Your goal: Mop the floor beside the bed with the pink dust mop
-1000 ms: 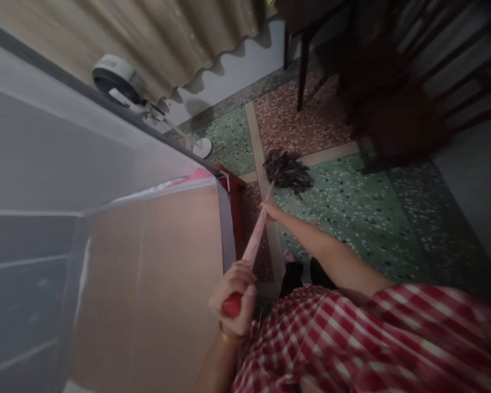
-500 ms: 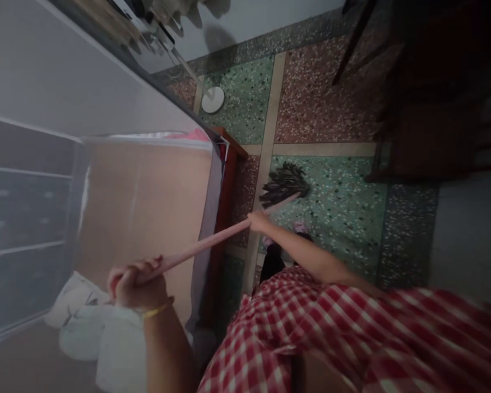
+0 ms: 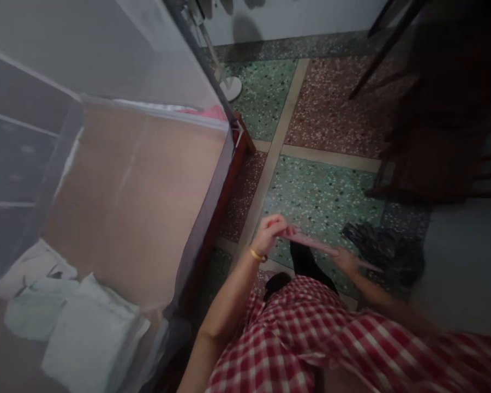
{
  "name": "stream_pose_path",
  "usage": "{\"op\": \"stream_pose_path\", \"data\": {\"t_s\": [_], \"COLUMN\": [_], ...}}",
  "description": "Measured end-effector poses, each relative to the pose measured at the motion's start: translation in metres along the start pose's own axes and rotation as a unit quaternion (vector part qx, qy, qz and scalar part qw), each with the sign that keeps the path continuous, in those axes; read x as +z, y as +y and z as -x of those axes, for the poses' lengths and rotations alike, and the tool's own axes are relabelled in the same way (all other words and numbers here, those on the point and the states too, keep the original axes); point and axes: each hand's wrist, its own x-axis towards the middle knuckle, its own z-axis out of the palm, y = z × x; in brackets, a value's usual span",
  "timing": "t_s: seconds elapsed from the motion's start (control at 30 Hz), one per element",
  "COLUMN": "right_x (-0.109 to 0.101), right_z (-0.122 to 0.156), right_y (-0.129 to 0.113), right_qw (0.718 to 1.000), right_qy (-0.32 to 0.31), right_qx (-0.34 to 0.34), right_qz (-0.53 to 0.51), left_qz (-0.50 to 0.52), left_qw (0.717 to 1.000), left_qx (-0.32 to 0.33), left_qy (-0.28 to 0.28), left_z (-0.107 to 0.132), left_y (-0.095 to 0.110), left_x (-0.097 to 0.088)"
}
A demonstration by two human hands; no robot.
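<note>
My left hand (image 3: 272,233) grips the upper end of a pink broom handle (image 3: 311,244). My right hand (image 3: 345,260) holds the same handle lower down, close to the dark bristle head (image 3: 387,248). The bristles rest on the green speckled floor (image 3: 319,191) at the right, beside my feet. A gold bangle sits on my left wrist. My red and white checked shirt fills the bottom of the view.
A bed (image 3: 139,185) under a mosquito net stands at the left, with white pillows (image 3: 82,333) at its near end and a red wooden frame (image 3: 229,180). A fan stand base (image 3: 231,87) is by the far wall. Dark wooden chairs (image 3: 433,120) stand at the right.
The broom has swung from the bed side across to the right. My left hand came down from beside the bed towards the floor. The view turned right and down.
</note>
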Motion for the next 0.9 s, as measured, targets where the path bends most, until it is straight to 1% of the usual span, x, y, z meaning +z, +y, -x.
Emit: {"op": "stream_pose_path", "data": {"t_s": [0.03,0.07,0.13,0.2,0.23,0.27,0.3,0.33,0.37,0.4,0.43,0.47,0.5,0.53,0.57,0.63,0.67,0.73,0.8,0.83,0.9], "right_x": [0.005,0.010,0.017,0.022,0.025,0.029,0.034,0.040,0.049,0.059,0.071,0.085,0.100,0.114,0.129,0.154,0.166,0.186,0.205,0.216,0.240], "right_z": [0.000,0.000,-0.001,-0.002,-0.001,0.000,0.001,0.003,0.005,0.008,0.010,0.011,0.012,0.012,0.011,0.010,0.010,0.019,0.039,0.053,0.087], "right_y": [-0.015,-0.036,-0.086,-0.141,-0.168,-0.195,-0.221,-0.246,-0.269,-0.289,-0.306,-0.318,-0.327,-0.332,-0.334,-0.331,-0.329,-0.323,-0.319,-0.316,-0.308], "right_qw": [0.999,0.998,0.989,0.975,0.967,0.959,0.948,0.933,0.914,0.892,0.868,0.844,0.820,0.798,0.778,0.740,0.722,0.684,0.646,0.629,0.601], "right_qy": [0.000,0.009,0.043,0.064,0.063,0.055,0.041,0.023,0.001,-0.024,-0.050,-0.073,-0.093,-0.109,-0.121,-0.138,-0.150,-0.183,-0.223,-0.242,-0.273], "right_qx": [-0.032,-0.067,-0.141,-0.212,-0.245,-0.279,-0.316,-0.358,-0.403,-0.447,-0.488,-0.522,-0.552,-0.576,-0.598,-0.634,-0.648,-0.670,-0.683,-0.689,-0.697], "right_qz": [0.006,0.004,-0.014,-0.024,-0.020,-0.010,0.005,0.022,0.040,0.058,0.078,0.098,0.118,0.135,0.150,0.176,0.191,0.225,0.256,0.267,0.280], "left_qz": [-0.004,-0.007,-0.016,-0.029,-0.040,-0.054,-0.067,-0.076,-0.079,-0.075,-0.061,-0.034,0.002,0.046,0.096,0.188,0.223,0.264,0.266,0.248,0.197], "left_qw": [1.000,0.998,0.992,0.981,0.974,0.966,0.956,0.945,0.933,0.918,0.898,0.873,0.842,0.805,0.766,0.695,0.662,0.598,0.542,0.522,0.495], "left_qx": [0.026,0.055,0.113,0.166,0.191,0.215,0.235,0.250,0.258,0.261,0.259,0.254,0.246,0.230,0.209,0.155,0.133,0.113,0.107,0.092,0.041], "left_qy": [0.016,0.030,0.061,0.093,0.112,0.135,0.163,0.197,0.240,0.290,0.349,0.415,0.481,0.544,0.600,0.676,0.703,0.748,0.790,0.811,0.845], "left_z": [0.019,0.040,0.088,0.142,0.171,0.201,0.231,0.261,0.289,0.315,0.336,0.353,0.364,0.370,0.370,0.361,0.356,0.351,0.358,0.365,0.385], "left_y": [0.011,0.025,0.055,0.080,0.087,0.090,0.088,0.081,0.068,0.050,0.026,-0.001,-0.031,-0.061,-0.091,-0.142,-0.162,-0.188,-0.202,-0.207,-0.219], "left_x": [-0.010,-0.021,-0.044,-0.062,-0.069,-0.073,-0.075,-0.075,-0.070,-0.063,-0.051,-0.036,-0.019,0.000,0.019,0.053,0.067,0.090,0.108,0.116,0.135]}}
